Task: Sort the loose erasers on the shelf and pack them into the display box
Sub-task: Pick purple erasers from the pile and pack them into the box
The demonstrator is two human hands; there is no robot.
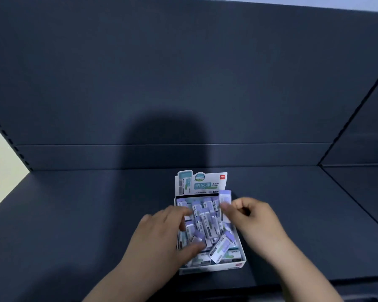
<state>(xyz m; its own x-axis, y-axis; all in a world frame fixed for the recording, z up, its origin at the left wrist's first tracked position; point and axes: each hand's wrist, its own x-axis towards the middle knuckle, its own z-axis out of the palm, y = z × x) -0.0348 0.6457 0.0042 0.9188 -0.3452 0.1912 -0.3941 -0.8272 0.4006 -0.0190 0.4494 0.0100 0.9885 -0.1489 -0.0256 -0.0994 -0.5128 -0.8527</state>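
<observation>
We find the left hand (162,232) spread over jumbled erasers (205,223) in the display box (210,268). The right hand (252,216) pinches one eraser (225,198). We judge them light and slick-sleeved; grip their long sides.

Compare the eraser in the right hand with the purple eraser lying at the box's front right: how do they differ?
The held eraser stands upright over the box's back right corner, pinched in the right hand; the front eraser lies slanted on the pile, with no hand on it. The held one is partly hidden by fingers and blurred; the front one shows its whole length. Both are sleeved, with purple ends.
</observation>
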